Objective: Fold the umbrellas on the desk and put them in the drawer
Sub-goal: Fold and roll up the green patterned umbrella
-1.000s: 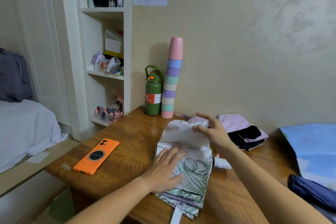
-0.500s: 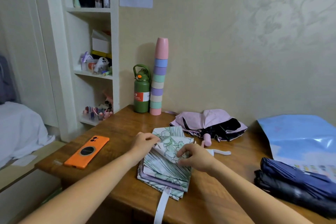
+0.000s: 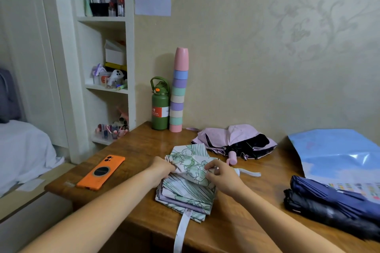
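- Green-printed white fabric is what both of my hands hold: my left hand [image 3: 163, 167] pinches the left edge of the top flap of the floral umbrella [image 3: 186, 191], fingers curled on the cloth.
- My right hand [image 3: 221, 172] pinches the right edge of the same flap, with thumb and fingers closed on the fabric.
- The flap is lifted a little between the two hands; under it the other panels lie flat in a stack on the wooden bench [image 3: 133, 150], near its front edge.
- A white closing strap [image 3: 182, 230] of this umbrella hangs over the front edge of the bench.
- Just behind the floral umbrella lies a pink umbrella [image 3: 226, 136] with black lining, not folded, its pink handle [image 3: 232, 157] pointing toward me.
- At my right, two dark blue umbrellas [image 3: 329, 201] lie together, partly on a light blue plastic sheet [image 3: 339, 154].
- At my left, an orange phone [image 3: 101, 170] lies face down on the bench.
- At the back, by the wall, a green bottle [image 3: 160, 108] stands just beside a tall stack of pastel cups [image 3: 178, 92].
- I cannot see the drawer in this view.
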